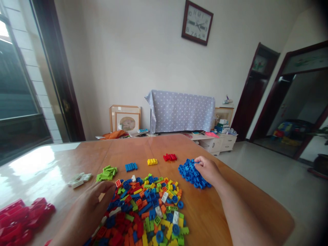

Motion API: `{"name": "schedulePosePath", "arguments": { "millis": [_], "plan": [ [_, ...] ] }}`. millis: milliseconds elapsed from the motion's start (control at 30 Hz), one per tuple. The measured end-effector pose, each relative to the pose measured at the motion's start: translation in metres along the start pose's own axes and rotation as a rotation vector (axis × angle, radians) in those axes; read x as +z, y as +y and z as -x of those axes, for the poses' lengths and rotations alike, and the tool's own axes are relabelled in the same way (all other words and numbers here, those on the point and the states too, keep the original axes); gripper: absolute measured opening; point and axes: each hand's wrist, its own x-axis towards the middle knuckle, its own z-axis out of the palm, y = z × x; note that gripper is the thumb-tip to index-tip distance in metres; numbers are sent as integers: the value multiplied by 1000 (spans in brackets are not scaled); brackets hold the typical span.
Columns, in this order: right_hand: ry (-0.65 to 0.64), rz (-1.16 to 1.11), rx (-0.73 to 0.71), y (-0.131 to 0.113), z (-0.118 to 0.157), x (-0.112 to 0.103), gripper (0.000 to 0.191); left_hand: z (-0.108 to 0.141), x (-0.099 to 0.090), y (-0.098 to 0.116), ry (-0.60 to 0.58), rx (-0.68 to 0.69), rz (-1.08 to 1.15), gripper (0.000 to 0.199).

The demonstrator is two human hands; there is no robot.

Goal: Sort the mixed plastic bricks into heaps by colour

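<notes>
Bricks of many colours lie jumbled in a wide heap (153,198) on the glossy table (207,218), close in front of the person I am watching, and smaller groups, each of one colour, lie around it. Past the heap's far side I see a green cluster (107,173), then a short blue row (131,166), a yellow row (152,162) and a red row (170,157); some pale pieces (80,179) and a large red pile (36,213) lie off to the left. The right hand (208,169) bends over the blue pile (191,175), just right of the heap, thumb and fingers curled close together at its top; whether a piece sits between them I cannot tell. The left hand (93,201) arches over the heap's left side, fingers bent, the tips right beside a red brick (118,183); I cannot tell whether they pinch anything either. To my eye, the step in hand is parting the bricks by colour, blue at this moment, and plenty of blue remains among the rest. The next move, I would say, calls for fingertips to lift one blue piece out without dragging its neighbours along, then lay it gently on the blue pile.
</notes>
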Motion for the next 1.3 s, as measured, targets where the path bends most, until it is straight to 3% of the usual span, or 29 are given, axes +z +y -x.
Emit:
{"name": "schedulePosePath", "arguments": {
  "millis": [133,300,467,667,900,1033,1300],
  "plan": [
    [-84,-54,-57,-22,12,2,17,1,2,-4,-38,-2,-24,40],
    [-419,-109,-165,-45,29,9,8,4,4,-9,-37,-2,-43,41],
    [-513,-95,-230,-54,39,20,8,4,3,-6,-82,-39,-50,38],
    [-573,-35,-194,-55,41,36,19,5,1,-1,-106,-51,-34,37],
    [-576,-1,-158,-46,39,50,11,6,2,-2,-132,-77,16,36],
    [-545,48,-184,-42,37,51,4,7,-1,3,-116,-70,16,35],
    [-513,112,-186,-36,35,45,10,6,-3,6,-106,-60,15,34]
  ]
}}
